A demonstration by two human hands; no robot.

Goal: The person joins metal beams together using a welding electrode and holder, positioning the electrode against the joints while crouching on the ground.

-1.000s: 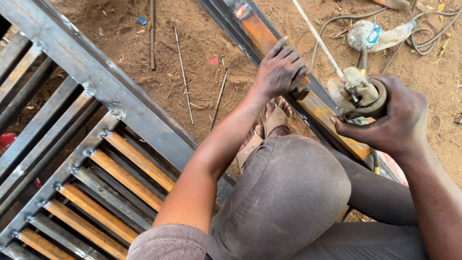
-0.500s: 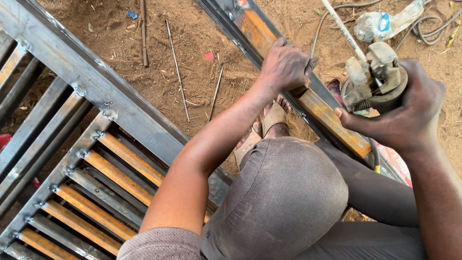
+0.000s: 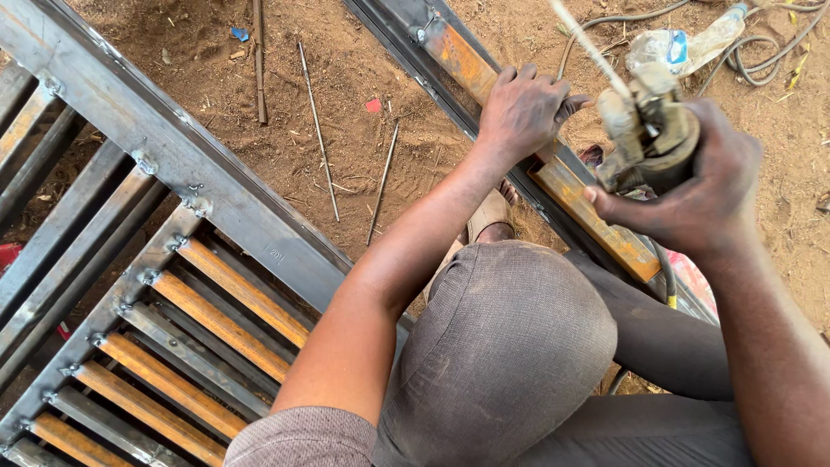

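Left of the fingers lies a steel gate frame (image 3: pixel 173 164), its slats already tacked on. The left hand (image 3: pixel 523 108) presses fingers flat, curled slightly over a rusty steel bar (image 3: pixel 596 216). Just right, the right hand (image 3: pixel 692 195) grips a welding electrode holder (image 3: pixel 648 134), rod raised; welding of this bar looks not yet begun.

I get bright, even daylight with soft shadows under the steel frame (image 3: pixel 199 186) and no harsh glare. The welding rod (image 3: pixel 588 47) by my right hand (image 3: pixel 692 195) is motion-blurred; the ground stays sharp, edges slightly stretched.
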